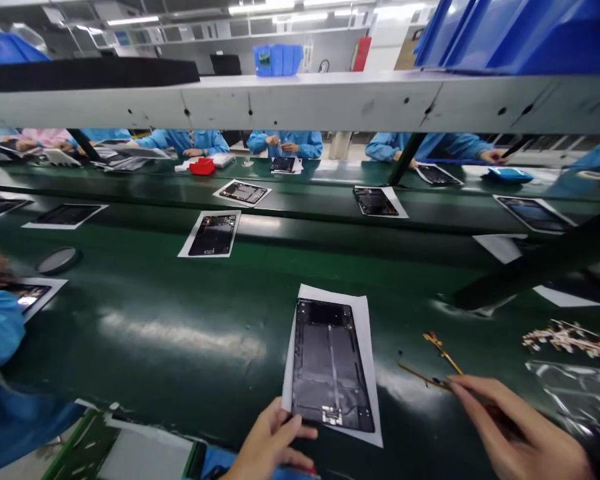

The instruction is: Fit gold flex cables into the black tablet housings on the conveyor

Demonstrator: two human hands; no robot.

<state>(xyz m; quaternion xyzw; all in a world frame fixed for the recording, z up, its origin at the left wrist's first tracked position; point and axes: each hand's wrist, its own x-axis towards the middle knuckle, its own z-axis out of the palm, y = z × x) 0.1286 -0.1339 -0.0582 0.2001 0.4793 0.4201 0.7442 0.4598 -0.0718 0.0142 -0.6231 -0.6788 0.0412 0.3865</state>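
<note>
A tablet housing [330, 373] with a dark interior lies on a white paper sheet [360, 307] in front of me. My left hand [275, 443] is at its near left corner, thumb and curled fingers closed on the edge. To the right, my right hand [515, 427] pinches a thin brown flex cable [425, 379] between thumb and fingertips. A yellow flex strip [445, 352] also runs to those fingertips; I cannot tell whether both are one piece.
Small flex parts [575, 341] are piled at right beside a clear plastic bag [575, 393]. A slanted post [540, 257] stands there. More housings on paper [213, 233] lie on the green bench [180, 293]. A co-worker's sleeve [0, 327] is at left; a shelf [280, 100] crosses above.
</note>
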